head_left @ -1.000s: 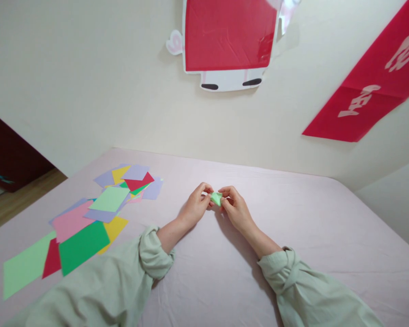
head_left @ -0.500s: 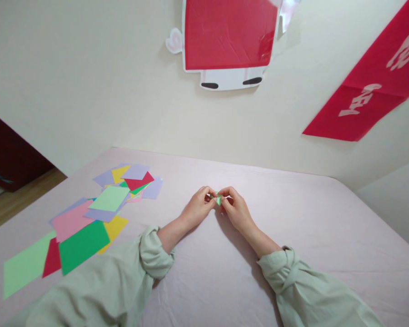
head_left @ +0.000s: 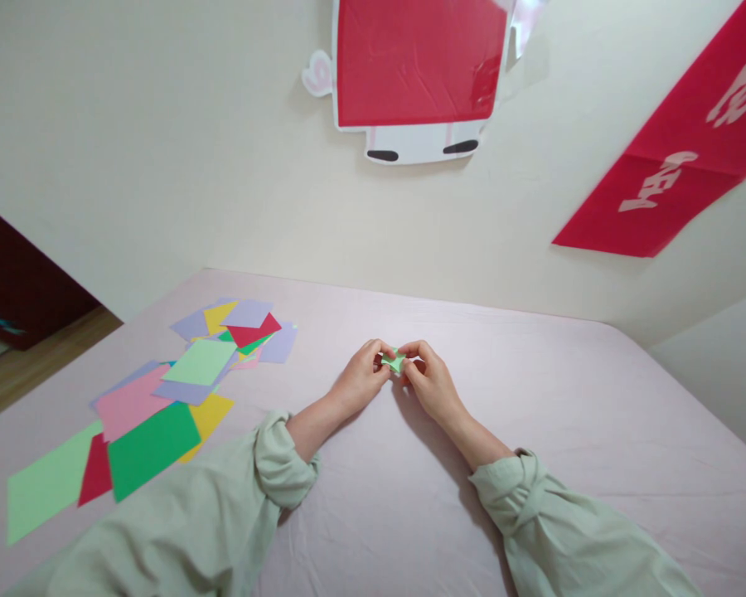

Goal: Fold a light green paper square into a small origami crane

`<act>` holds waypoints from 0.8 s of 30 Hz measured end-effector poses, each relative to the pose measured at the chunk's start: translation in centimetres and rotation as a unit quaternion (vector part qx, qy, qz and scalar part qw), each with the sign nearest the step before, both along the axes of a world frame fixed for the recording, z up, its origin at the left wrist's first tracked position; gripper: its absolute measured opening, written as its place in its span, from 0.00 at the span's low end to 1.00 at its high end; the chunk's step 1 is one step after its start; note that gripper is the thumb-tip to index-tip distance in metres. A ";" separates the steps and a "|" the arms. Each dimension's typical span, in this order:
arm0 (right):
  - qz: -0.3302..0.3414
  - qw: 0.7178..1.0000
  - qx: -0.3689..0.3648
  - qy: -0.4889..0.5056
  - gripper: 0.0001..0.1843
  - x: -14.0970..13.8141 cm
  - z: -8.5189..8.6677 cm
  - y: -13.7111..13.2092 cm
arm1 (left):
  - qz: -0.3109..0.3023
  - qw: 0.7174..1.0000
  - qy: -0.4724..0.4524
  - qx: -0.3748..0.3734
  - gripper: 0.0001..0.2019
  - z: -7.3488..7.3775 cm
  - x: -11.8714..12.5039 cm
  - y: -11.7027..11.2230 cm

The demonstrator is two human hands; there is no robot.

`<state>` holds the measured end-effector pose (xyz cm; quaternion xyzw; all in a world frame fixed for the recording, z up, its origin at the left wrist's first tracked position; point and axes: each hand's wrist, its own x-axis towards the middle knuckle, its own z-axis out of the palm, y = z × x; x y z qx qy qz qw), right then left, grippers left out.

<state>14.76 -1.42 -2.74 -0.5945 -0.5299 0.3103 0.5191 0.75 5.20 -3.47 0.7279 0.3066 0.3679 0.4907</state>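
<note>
A small piece of folded light green paper (head_left: 394, 361) is held between my two hands above the middle of the table. My left hand (head_left: 364, 371) pinches its left side between thumb and fingers. On the other side, my right hand (head_left: 430, 380) grips the right edge in a similar pinch. The fingertips cover parts of the paper, so its full shape is hard to make out.
Loose coloured paper sheets, among them a green sheet (head_left: 154, 450) and a pink sheet (head_left: 133, 400), overlap on the left of the cloth-covered table (head_left: 373, 514). Behind the table rises a wall (head_left: 254, 191) with a red and white cutout (head_left: 419, 66) and a red banner (head_left: 671, 166).
The fingertips have shifted slightly apart, and more of the light green paper shows between them. Both forearms and the loose sheets stay where they were.
</note>
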 end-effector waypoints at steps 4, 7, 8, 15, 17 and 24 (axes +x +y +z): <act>0.008 1.000 0.005 -0.001 0.08 0.0 -0.1 0.1 | 0.012 1.000 0.009 0.018 0.07 -0.4 0.0 0.1; 0.019 1.000 0.009 -0.001 0.08 0.1 -0.4 0.2 | 0.030 0.999 0.026 0.033 0.04 -0.4 -0.1 0.1; 0.022 1.000 0.010 0.000 0.09 0.1 -0.4 0.2 | 0.033 0.998 0.031 0.041 0.03 -0.4 -0.2 0.1; 0.032 0.999 0.012 0.010 0.13 0.1 -0.6 0.3 | 0.063 0.994 0.012 0.089 0.04 0.1 -0.4 0.0; 0.030 0.999 0.013 0.010 0.13 0.1 -0.7 0.3 | 0.064 0.993 0.010 0.103 0.04 0.2 -0.3 0.0; 0.019 0.999 0.017 0.034 0.15 -0.1 -0.8 0.4 | 0.060 0.991 0.017 0.114 0.04 0.3 -0.3 -0.2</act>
